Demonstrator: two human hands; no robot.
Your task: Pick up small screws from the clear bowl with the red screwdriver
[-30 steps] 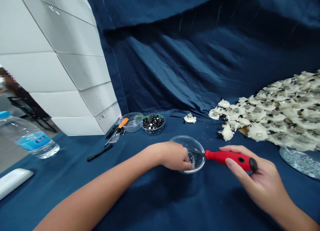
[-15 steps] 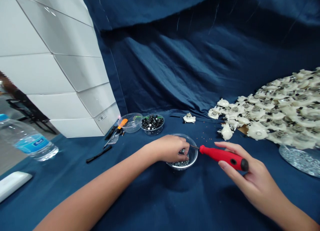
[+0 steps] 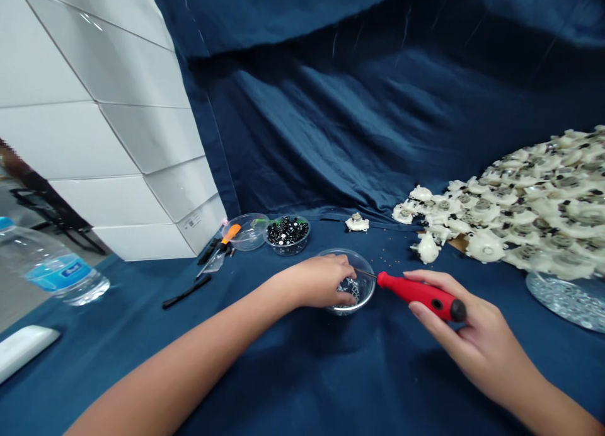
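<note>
Your scene is bright and evenly lit, with soft light seeming to fall from above. A soft shadow pools on the cloth below your right hand (image 3: 475, 344). The blue satin backdrop (image 3: 331, 121) shows a sheen along its folds, and your red-handled tool (image 3: 416, 295) carries a small highlight. Focus looks fairly sharp, but the wide lens bends the white boxes (image 3: 118, 140) and stretches the water bottle (image 3: 51, 267) at the left edge.

A dark blue cloth (image 3: 265, 373) covers the table, which carries a water bottle (image 3: 51, 266), an orange-handled tool (image 3: 230, 234), a black strip (image 3: 186, 292), a clear bowl of black pieces (image 3: 287, 234), a clear bowl of silver bits (image 3: 366, 278), a heap of white plastic parts (image 3: 534, 215) and a round dish of silver screws (image 3: 564, 300).
</note>
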